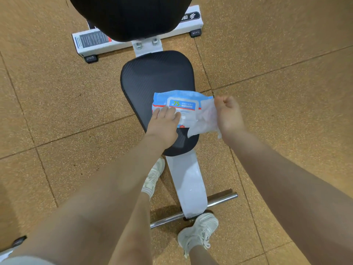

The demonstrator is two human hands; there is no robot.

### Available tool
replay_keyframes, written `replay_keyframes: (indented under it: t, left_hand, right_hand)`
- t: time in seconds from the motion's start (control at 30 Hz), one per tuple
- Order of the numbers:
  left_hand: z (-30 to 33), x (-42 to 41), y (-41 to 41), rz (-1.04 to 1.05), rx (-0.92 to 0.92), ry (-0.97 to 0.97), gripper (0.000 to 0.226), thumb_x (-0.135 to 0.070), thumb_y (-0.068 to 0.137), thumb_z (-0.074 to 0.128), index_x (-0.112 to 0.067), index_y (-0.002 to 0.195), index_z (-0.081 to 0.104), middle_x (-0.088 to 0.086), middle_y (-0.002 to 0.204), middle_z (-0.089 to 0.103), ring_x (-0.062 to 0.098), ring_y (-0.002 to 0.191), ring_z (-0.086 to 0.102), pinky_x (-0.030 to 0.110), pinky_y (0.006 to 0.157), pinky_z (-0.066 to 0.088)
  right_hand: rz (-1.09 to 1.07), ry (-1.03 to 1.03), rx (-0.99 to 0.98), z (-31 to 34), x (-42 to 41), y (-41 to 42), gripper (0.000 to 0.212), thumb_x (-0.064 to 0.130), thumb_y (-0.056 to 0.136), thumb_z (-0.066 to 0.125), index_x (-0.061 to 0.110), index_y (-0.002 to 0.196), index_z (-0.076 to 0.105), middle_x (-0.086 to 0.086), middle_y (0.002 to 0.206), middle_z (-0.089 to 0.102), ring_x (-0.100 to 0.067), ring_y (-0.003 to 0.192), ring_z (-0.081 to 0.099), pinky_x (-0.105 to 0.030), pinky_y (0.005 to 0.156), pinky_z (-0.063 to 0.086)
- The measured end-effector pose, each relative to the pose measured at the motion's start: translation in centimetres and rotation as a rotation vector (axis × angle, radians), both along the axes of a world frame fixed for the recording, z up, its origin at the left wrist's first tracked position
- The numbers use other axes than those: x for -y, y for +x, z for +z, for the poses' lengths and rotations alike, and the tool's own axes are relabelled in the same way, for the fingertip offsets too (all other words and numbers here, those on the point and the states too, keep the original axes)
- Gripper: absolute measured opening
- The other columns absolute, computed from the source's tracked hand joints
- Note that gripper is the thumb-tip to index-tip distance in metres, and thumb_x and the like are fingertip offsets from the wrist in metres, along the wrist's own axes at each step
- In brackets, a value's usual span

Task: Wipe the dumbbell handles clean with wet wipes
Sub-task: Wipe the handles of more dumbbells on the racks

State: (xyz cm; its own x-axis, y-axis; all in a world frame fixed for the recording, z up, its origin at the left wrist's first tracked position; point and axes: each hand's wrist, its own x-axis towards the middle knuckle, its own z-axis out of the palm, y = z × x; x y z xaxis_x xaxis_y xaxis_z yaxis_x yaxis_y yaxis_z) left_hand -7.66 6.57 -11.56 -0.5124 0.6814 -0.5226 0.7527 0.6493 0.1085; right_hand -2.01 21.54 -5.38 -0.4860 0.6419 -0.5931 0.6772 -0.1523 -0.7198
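my left hand presses the wipes pack flat on the surface, fingers straight; right hand pinches the wipe. i'd pull slowly, keeping the pack pinned.

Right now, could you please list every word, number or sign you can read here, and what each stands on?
"75": large yellow-green digits on the lid label of the wet wipes pack.
Other print on the pack: too small and blurred to read.
Sticker and logo on the bench's white base bar: blurred, unreadable.
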Motion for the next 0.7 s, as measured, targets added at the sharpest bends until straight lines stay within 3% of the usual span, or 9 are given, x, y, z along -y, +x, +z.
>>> replay_keyframes:
  t: [0.13, 0.2, 0.23, 0.3, 0.37, 0.43, 0.5, 0.6, 0.7]
  left_hand:
    - [2.2, -1.3, -1.4, 0.019, 0.145, -0.110, 0.052, -0.026, 0.095, 0.038, -0.020, 0.145, 0.025, 0.006, 0.154, 0.014, 0.029, 0.143, 0.003, 0.041, 0.116, 0.002]
    - [3.8, -1.6, -1.6, 0.157, 0.379, 0.068, 0.048, -0.017, 0.096, 0.035, -0.020, 0.144, 0.029, 0.005, 0.155, 0.016, 0.025, 0.143, 0.007, 0.035, 0.115, 0.005]
    - [5.3, -1.7, -1.4, 0.330, 0.555, 0.203, 0.046, -0.014, 0.096, 0.035, -0.018, 0.141, 0.036, 0.006, 0.153, 0.023, 0.024, 0.142, 0.016, 0.031, 0.115, 0.011]
    - [9.5, -1.7, -0.4, 0.634, 0.843, 0.445, 0.038, -0.021, 0.096, 0.035, -0.015, 0.129, 0.052, 0.004, 0.139, 0.046, 0.016, 0.129, 0.040, 0.028, 0.109, 0.029]
    - [14.4, -1.1, 0.9, 0.762, 0.966, 0.539, 0.041, -0.034, 0.100, 0.028, -0.013, 0.116, 0.060, -0.002, 0.121, 0.060, 0.006, 0.113, 0.052, 0.017, 0.094, 0.037]
    - [18.4, 0.2, 2.3, 0.816, 0.998, 0.578, 0.048, -0.047, 0.098, 0.028, -0.016, 0.112, 0.061, -0.004, 0.115, 0.063, 0.004, 0.110, 0.054, 0.016, 0.094, 0.036]
    - [21.1, 2.2, 4.6, 0.856, 0.943, 0.650, 0.042, -0.052, 0.092, 0.043, -0.017, 0.107, 0.062, -0.003, 0.110, 0.065, 0.009, 0.107, 0.057, 0.027, 0.100, 0.038]
    - [24.9, 5.2, 9.2, 0.898, 0.874, 0.722, 0.023, -0.035, 0.088, 0.061, -0.016, 0.100, 0.061, 0.004, 0.099, 0.066, 0.012, 0.092, 0.060, 0.027, 0.089, 0.045]
    - [28.7, 8.7, 14.7, 0.941, 0.916, 0.776, 0.022, -0.022, 0.087, 0.063, -0.012, 0.107, 0.063, 0.003, 0.105, 0.068, 0.011, 0.094, 0.064, 0.022, 0.084, 0.049]
  right_hand:
    - [0.069, -0.028, -0.014, 1.8, -0.3, 1.4, 0.016, 0.024, 0.098, 0.041, 0.015, 0.085, 0.044, 0.002, 0.073, 0.046, -0.013, 0.063, 0.042, -0.008, 0.032, 0.029]
    - [0.121, -0.056, -0.039, 3.4, -0.4, 1.9, 0.020, 0.022, 0.098, 0.042, 0.017, 0.078, 0.043, 0.001, 0.073, 0.047, -0.011, 0.061, 0.042, -0.009, 0.036, 0.031]
    - [0.146, -0.078, -0.048, 4.4, -0.2, 2.2, 0.021, 0.022, 0.098, 0.043, 0.018, 0.077, 0.044, 0.001, 0.073, 0.048, -0.010, 0.063, 0.043, -0.010, 0.041, 0.035]
    - [0.189, -0.110, -0.063, 6.7, 0.2, 2.7, 0.020, 0.025, 0.097, 0.045, 0.019, 0.077, 0.047, 0.002, 0.075, 0.051, -0.009, 0.065, 0.046, -0.016, 0.051, 0.039]
    - [0.248, -0.144, -0.082, 9.7, 0.6, 3.2, 0.020, 0.030, 0.096, 0.048, 0.020, 0.078, 0.049, 0.000, 0.081, 0.055, -0.013, 0.070, 0.051, -0.024, 0.060, 0.041]
    - [0.338, -0.195, -0.120, 12.7, 1.2, 3.9, 0.015, 0.030, 0.092, 0.054, 0.021, 0.080, 0.052, -0.002, 0.085, 0.059, -0.014, 0.071, 0.055, -0.022, 0.061, 0.043]
    - [0.465, -0.290, -0.164, 15.7, 2.2, 5.1, 0.006, 0.020, 0.088, 0.061, 0.019, 0.087, 0.055, -0.004, 0.086, 0.063, -0.013, 0.069, 0.061, -0.019, 0.060, 0.048]
    - [0.640, -0.398, -0.185, 19.6, 3.8, 7.8, 0.016, -0.001, 0.086, 0.057, 0.009, 0.097, 0.061, -0.013, 0.093, 0.065, -0.023, 0.084, 0.063, -0.031, 0.080, 0.049]
    - [0.742, -0.389, -0.141, 23.5, 6.2, 10.8, 0.025, -0.006, 0.085, 0.052, -0.005, 0.108, 0.060, -0.021, 0.100, 0.061, -0.028, 0.091, 0.059, -0.037, 0.081, 0.048]
